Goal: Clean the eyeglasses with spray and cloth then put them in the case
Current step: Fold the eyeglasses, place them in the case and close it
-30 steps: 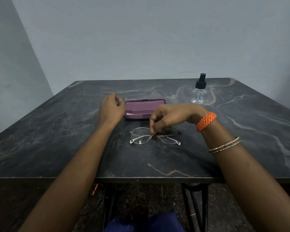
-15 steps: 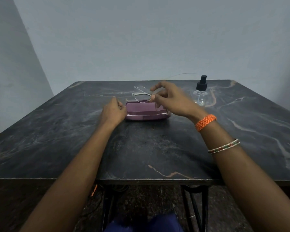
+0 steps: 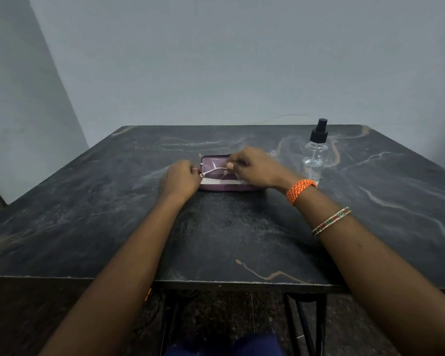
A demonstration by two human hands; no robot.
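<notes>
A purple glasses case [image 3: 225, 186] lies open in the middle of the dark marble table [image 3: 229, 235], its lid raised at the back. Thin wire-rimmed eyeglasses [image 3: 214, 171] hang just over the case's opening. My right hand [image 3: 254, 167] pinches the frame from the right. My left hand [image 3: 182, 179] is at the case's left end, with its fingertips touching the left tip of the glasses. A clear spray bottle [image 3: 315, 155] with a black nozzle stands upright to the right of the case. No cloth is visible.
The table's front edge [image 3: 190, 280] runs just before my forearms. Black metal legs [image 3: 319, 325] show beneath it. A grey wall stands close behind the table.
My right hand lifted the eyeglasses off the table in front of the case and carried them back over it. The case went from closed to open. My left hand stayed at its left end.
</notes>
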